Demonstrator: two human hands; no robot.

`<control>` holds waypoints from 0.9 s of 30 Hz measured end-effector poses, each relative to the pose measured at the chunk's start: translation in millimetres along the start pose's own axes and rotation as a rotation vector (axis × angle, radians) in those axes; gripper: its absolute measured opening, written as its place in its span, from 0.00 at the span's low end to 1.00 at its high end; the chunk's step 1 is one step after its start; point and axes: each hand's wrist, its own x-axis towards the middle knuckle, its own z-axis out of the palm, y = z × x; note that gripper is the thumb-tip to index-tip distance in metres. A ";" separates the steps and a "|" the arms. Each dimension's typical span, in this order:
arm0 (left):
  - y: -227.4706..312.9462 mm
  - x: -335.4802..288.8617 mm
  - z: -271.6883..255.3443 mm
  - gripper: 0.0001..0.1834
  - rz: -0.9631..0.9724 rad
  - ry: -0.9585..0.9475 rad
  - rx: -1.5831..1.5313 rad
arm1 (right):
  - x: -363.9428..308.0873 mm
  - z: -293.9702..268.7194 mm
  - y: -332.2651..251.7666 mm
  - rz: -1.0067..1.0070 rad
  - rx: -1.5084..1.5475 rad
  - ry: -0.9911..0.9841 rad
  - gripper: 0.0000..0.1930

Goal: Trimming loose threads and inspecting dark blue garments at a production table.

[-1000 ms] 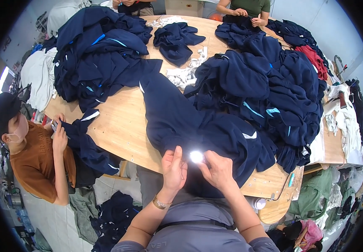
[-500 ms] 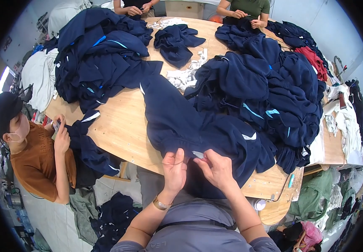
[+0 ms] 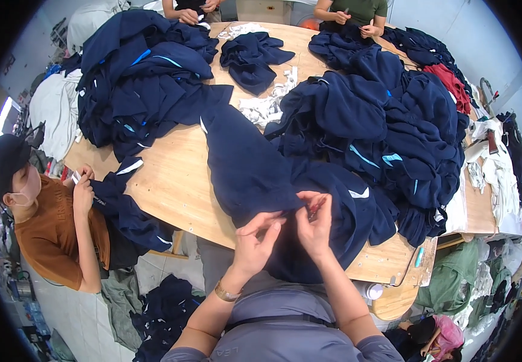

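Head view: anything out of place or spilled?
Navy clothes seem heaped on the floor, lower left: odd, with similar piles up on the table. White strips lie loosely strewn between those piles, looking untidy.

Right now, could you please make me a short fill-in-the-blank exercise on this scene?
The wristband is worn on the ____ wrist.
The garment by the left hand and right hand is dark ____.
The shirt on the co-worker at picture left is ____.

Missing words: left; blue; brown.
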 end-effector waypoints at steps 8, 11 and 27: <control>1.2 11.5 -13.4 0.39 0.400 -0.122 0.869 | 9.8 -27.9 -38.3 0.109 -0.169 -0.127 0.10; -13.2 4.7 -4.6 0.39 0.430 -0.066 0.828 | 11.4 -30.8 -56.8 0.157 -0.220 -0.177 0.10; 21.8 32.6 -24.1 0.11 -0.065 -0.100 0.433 | 20.0 -61.2 -12.8 0.669 0.460 -0.112 0.09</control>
